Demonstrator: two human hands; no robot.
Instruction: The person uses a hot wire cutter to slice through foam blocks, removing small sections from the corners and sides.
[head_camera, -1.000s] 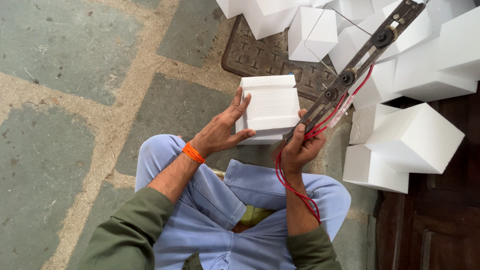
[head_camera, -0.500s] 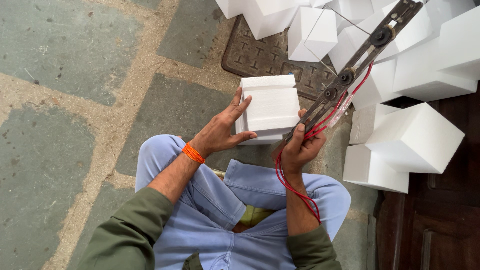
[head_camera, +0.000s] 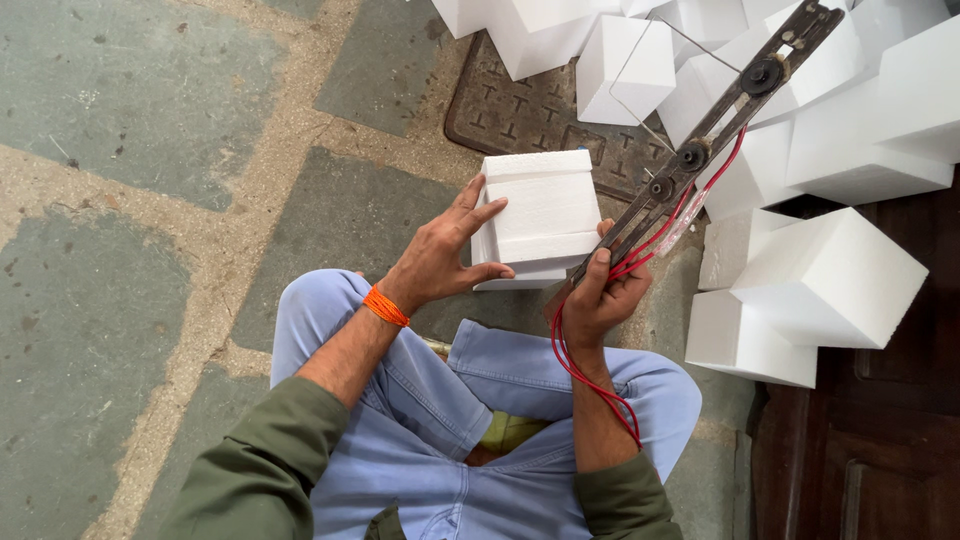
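My left hand (head_camera: 435, 262) grips the foam block (head_camera: 540, 215) by its left face. My right hand (head_camera: 598, 300), closed on the cutter (head_camera: 700, 150), sits at the block's lower right; the cutter's long axis runs up-right, away along the block's right edge.

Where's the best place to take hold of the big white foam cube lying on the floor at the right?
Grip the foam cube across two opposite flat side faces, coming down from above. Its top face is open and tilted toward the camera, while a lower foam block sits against its left and under it, so a low approach from that side looks blocked.
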